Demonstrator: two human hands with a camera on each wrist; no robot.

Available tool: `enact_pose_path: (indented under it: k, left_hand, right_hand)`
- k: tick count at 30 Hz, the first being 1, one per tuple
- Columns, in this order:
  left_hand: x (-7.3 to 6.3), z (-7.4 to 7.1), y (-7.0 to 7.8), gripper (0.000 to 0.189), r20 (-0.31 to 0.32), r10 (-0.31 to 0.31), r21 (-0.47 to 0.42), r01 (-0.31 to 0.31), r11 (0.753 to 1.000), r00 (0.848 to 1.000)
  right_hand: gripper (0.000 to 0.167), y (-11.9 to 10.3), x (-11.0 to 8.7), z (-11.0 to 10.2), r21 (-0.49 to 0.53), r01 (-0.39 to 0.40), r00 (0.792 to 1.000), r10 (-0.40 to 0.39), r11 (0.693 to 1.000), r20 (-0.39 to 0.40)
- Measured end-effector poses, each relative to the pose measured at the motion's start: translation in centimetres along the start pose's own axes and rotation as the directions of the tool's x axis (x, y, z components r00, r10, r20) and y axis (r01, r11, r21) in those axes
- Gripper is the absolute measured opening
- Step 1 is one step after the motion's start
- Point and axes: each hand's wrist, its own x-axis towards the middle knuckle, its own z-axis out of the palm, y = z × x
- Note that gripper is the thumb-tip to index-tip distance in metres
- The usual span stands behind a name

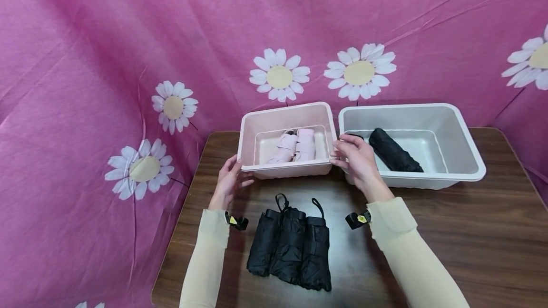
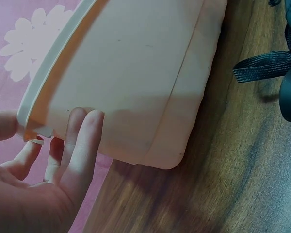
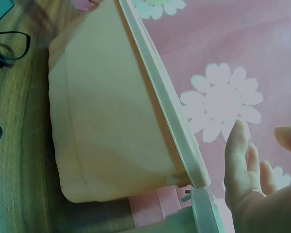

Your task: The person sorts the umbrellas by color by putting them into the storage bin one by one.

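Note:
A pink plastic bin [image 1: 291, 171] stands at the back of the table with two pink folded umbrellas [image 1: 305, 145] lying inside. At its front left corner my left hand [image 1: 228, 182] holds the rim, the thumb at the lip and the fingers beneath it along the outer wall. My right hand [image 1: 359, 163] is by the bin's right side; in the right wrist view its fingers extend, apart from the rim. Three black folded umbrellas [image 1: 288, 246] lie side by side in front of the pink bin, between my forearms.
To the right stands a light grey bin [image 1: 436, 178] close beside the pink one. In it lies a black folded umbrella [image 1: 394, 152], with another dark piece partly hidden by my right hand. A pink flowered cloth [image 1: 222, 37] hangs behind the wooden table [image 1: 462, 232].

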Motion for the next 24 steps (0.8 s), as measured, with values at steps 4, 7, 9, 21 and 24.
enact_pose_path:
  k: [4, 7, 9, 21, 24]
  left_hand:
    - [0.0, 0.0, 0.0, 0.047, 0.009, -0.001, 0.012, 0.001, 1.000, 1.000]
    - [-0.1, 0.0, 0.0, 0.048, 0.004, 0.000, 0.021, 0.000, 1.000, 1.000]
    - [-0.1, 0.0, 0.1, 0.047, -0.001, 0.000, 0.025, 0.000, 1.000, 1.000]
    - [-0.3, -0.3, 0.4, 0.044, 0.012, 0.011, 0.064, -0.012, 0.998, 1.000]
    - [-0.3, -0.3, 0.5, 0.044, 0.020, 0.013, 0.075, -0.014, 0.997, 1.000]
  right_hand:
    - [0.041, 0.0, -0.3, -0.4, -0.026, 0.002, 1.000, -0.002, 1.000, 0.014]
    - [0.033, 0.0, -0.6, -0.8, -0.045, 0.004, 0.999, -0.003, 0.999, 0.033]
    - [0.027, -0.1, -0.9, -1.0, -0.063, 0.016, 0.999, -0.013, 0.998, 0.052]
    - [0.025, -1.5, -3.1, -2.0, -0.065, 0.126, 0.985, -0.117, 0.990, 0.126]
    - [0.022, -1.6, -3.6, -2.4, -0.077, 0.150, 0.982, -0.139, 0.986, 0.130]
